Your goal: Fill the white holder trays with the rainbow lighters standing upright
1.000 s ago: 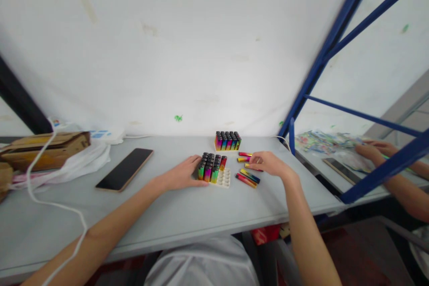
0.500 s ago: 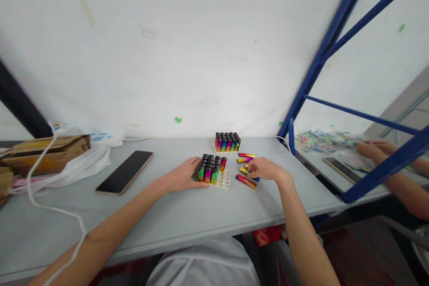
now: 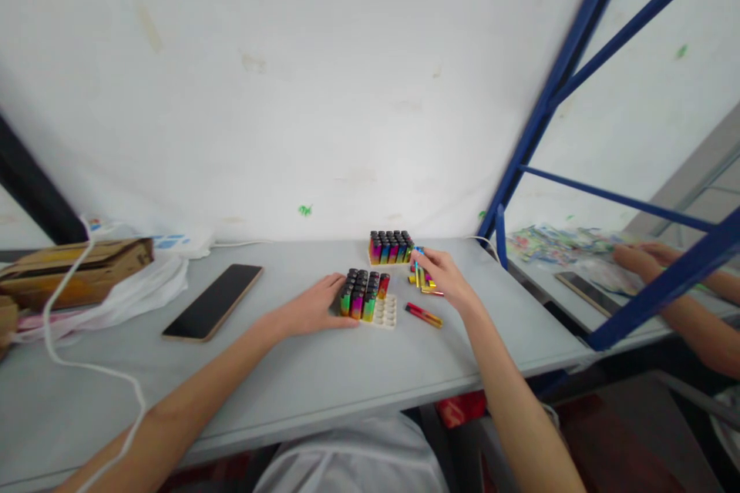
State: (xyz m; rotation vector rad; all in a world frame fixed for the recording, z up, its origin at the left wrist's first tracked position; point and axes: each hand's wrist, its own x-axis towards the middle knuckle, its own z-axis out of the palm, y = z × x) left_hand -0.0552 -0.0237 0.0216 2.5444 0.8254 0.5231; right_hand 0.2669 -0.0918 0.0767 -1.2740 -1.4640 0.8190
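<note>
In front of me a white tray with round holes carries several upright, rainbow-metallic lighters with black tops. Its right part shows open holes. My left hand grips the tray's left side, thumb along the front and fingers behind. My right hand pinches a shiny blue and yellow lighter, tilted up near the back tray. Beneath that hand lie more loose lighters, partly hidden by its fingers. A red and yellow lighter lies alone, right of the front tray.
Behind stands a second block of lighters. To the left are a phone, a cardboard box, a white plastic bag and a white cable. A blue metal frame rises at the right. A wall closes the back.
My right hand has moved up and back from the loose lighters and now lifts one of them. The loose pile has shifted. My left hand stays at the front tray.
</note>
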